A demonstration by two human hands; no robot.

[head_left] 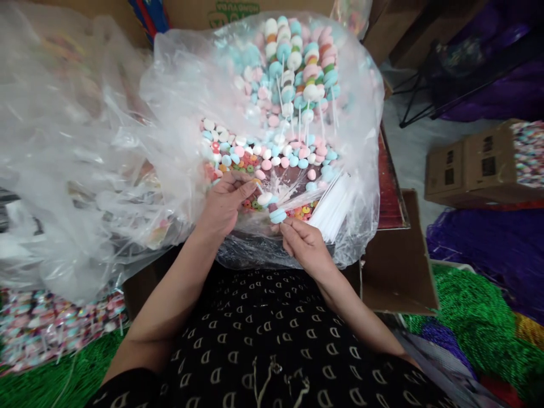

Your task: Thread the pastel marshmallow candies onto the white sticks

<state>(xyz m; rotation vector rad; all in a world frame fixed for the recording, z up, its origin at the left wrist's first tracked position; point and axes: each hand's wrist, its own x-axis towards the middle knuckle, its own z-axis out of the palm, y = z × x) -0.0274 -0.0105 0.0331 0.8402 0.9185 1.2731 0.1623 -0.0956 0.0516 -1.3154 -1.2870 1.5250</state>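
Candy skewer (277, 216), one: held over loose candies (293, 162), pinched at opposite ends by closed left hand (229, 203) and right hand (304, 240), apparently for steadiness. White sticks (332, 207) are bundled right, seemingly for reach.

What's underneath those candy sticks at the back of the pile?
Loose pink, blue and white candies show around the candy sticks, and clear plastic spreads past them on the right. Whatever lies directly beneath is covered.
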